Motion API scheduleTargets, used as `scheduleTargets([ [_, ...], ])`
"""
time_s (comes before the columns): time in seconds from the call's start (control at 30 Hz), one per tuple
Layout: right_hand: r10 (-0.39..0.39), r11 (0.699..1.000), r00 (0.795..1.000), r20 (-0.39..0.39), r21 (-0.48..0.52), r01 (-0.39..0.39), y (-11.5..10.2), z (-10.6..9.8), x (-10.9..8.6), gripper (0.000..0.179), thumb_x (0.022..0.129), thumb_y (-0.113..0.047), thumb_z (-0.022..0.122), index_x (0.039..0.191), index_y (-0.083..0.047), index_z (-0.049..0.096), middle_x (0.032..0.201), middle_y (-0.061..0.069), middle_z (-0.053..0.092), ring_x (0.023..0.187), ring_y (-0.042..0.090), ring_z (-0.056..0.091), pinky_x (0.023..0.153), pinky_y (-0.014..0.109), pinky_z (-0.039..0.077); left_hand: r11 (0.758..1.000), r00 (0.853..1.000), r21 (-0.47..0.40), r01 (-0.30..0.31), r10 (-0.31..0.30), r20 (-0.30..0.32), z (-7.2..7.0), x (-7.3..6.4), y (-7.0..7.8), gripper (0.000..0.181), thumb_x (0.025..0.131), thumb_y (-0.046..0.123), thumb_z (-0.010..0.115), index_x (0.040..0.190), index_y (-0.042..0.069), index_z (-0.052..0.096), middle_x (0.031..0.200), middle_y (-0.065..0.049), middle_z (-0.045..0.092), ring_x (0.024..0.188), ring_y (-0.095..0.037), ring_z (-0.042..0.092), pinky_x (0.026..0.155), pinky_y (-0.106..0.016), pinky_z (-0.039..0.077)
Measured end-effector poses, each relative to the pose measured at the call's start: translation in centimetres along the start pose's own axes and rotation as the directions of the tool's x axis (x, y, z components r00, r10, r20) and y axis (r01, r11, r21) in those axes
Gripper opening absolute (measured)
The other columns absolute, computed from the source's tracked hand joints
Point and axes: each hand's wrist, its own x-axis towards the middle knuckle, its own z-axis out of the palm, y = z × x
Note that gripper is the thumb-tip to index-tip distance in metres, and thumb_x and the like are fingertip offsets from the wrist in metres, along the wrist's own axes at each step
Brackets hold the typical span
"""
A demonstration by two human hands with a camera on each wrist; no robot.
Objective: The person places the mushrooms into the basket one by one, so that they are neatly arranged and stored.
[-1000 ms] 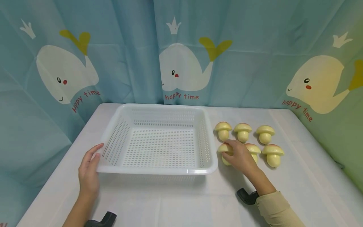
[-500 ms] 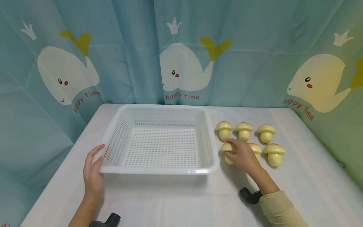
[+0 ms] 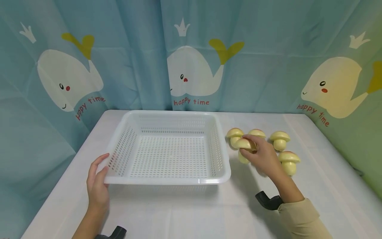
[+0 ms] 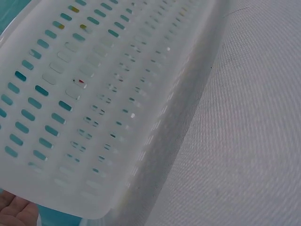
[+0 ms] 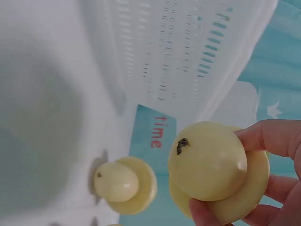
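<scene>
A pale yellow toy mushroom (image 3: pixel 244 144) with a rounded cap is pinched between the thumb and fingers of my right hand (image 3: pixel 264 157). In the right wrist view the held mushroom (image 5: pixel 207 162) shows its stem end, which has a dark mark. It is raised beside the right rim of a white perforated plastic basket (image 3: pixel 168 156). My left hand (image 3: pixel 98 186) holds the basket's left rim near the front corner. In the left wrist view, part of the left hand (image 4: pixel 18 209) shows past the basket's edge (image 4: pixel 51 200).
Several similar mushrooms stand in rows right of the basket, among them one at the back left (image 3: pixel 234 133) and one at the front right (image 3: pixel 288 162). Another is mostly hidden behind my right hand. A whale-print curtain (image 3: pixel 134 56) hangs behind the white table (image 3: pixel 185 212).
My right hand has lifted the front-left mushroom up from the table, moving slightly back and right. My left hand stays at the basket's rim.
</scene>
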Motion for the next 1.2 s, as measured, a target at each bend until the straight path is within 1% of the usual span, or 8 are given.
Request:
scheduleTargets([
  [0.23,-0.078,0.994,0.994,-0.073,0.077,0.083,-0.9,-0.4,0.8,0.037,0.077,-0.003,0.069,0.113,0.002,0.06,0.107,0.018,0.06,0.091,0.024,0.052,0.072,0.03,0.04,1.0,1.0,0.002,0.003,-0.003,0.009,-0.1,-0.1,0.0,0.037,0.097,0.016,0.027,0.13,0.012,0.042,0.135,0.001,0.034,0.117,-0.017,0.04,0.083,-0.015,0.039],
  [0.37,-0.09,0.99,0.992,-0.089,0.097,0.099,-1.6,-0.6,1.2,0.038,0.077,-0.002,0.069,0.113,0.003,0.06,0.108,0.02,0.059,0.094,0.027,0.053,0.076,0.035,0.039,1.0,1.0,-0.008,0.012,-0.012,0.011,-0.1,-0.1,0.1,0.037,0.097,0.016,0.027,0.13,0.012,0.041,0.135,0.0,0.034,0.118,-0.017,0.039,0.083,-0.015,0.039],
  [0.47,-0.087,0.991,0.992,-0.089,0.091,0.095,-2.1,-0.6,1.4,0.038,0.077,-0.003,0.07,0.113,0.001,0.06,0.109,0.019,0.06,0.093,0.027,0.053,0.076,0.037,0.038,1.0,1.0,-0.012,0.017,-0.017,0.016,-0.2,-0.1,0.1,0.037,0.097,0.016,0.027,0.131,0.012,0.041,0.136,0.0,0.034,0.119,-0.017,0.039,0.084,-0.015,0.04],
  [0.6,-0.081,0.993,0.994,-0.071,0.084,0.087,-2.7,-0.8,1.9,0.039,0.078,-0.006,0.07,0.115,-0.001,0.06,0.109,0.017,0.059,0.09,0.023,0.053,0.071,0.03,0.042,1.0,1.0,-0.021,0.012,-0.012,0.022,-0.2,0.0,0.0,0.036,0.097,0.015,0.027,0.13,0.011,0.041,0.136,0.0,0.033,0.119,-0.018,0.039,0.084,-0.014,0.04],
  [0.73,-0.091,0.992,0.994,-0.064,0.079,0.096,-3.5,-0.9,2.6,0.039,0.079,-0.009,0.069,0.117,-0.003,0.059,0.109,0.013,0.059,0.088,0.02,0.052,0.067,0.028,0.044,1.0,1.0,-0.019,0.007,-0.007,0.02,-0.3,0.0,0.0,0.037,0.097,0.015,0.027,0.13,0.011,0.041,0.136,0.0,0.034,0.119,-0.017,0.039,0.084,-0.014,0.04],
  [0.87,-0.1,0.989,0.993,-0.064,0.107,0.106,-4.3,-0.8,3.4,0.04,0.079,-0.008,0.068,0.118,-0.003,0.059,0.111,0.011,0.058,0.088,0.019,0.052,0.067,0.025,0.047,1.0,1.0,-0.007,0.012,-0.012,0.015,-0.3,0.0,0.0,0.037,0.097,0.015,0.027,0.13,0.012,0.042,0.136,0.0,0.034,0.118,-0.017,0.04,0.083,-0.014,0.04],
  [0.97,-0.088,0.987,0.995,-0.05,0.131,0.094,-4.6,-0.7,3.6,0.04,0.079,-0.007,0.068,0.118,-0.003,0.058,0.113,0.011,0.057,0.089,0.019,0.053,0.066,0.021,0.048,1.0,1.0,0.005,0.015,-0.015,0.015,-0.2,0.1,-0.1,0.037,0.097,0.016,0.027,0.131,0.012,0.041,0.135,0.0,0.034,0.117,-0.017,0.04,0.083,-0.014,0.04],
  [1.2,-0.082,0.983,0.996,-0.033,0.161,0.086,-5.5,-0.6,4.1,0.04,0.081,-0.008,0.068,0.119,-0.003,0.058,0.114,0.013,0.057,0.092,0.022,0.053,0.069,0.021,0.048,0.999,1.0,0.025,0.021,-0.021,0.013,-0.2,0.0,-0.1,0.038,0.096,0.017,0.026,0.131,0.013,0.041,0.135,0.001,0.034,0.117,-0.016,0.04,0.082,-0.015,0.04],
])
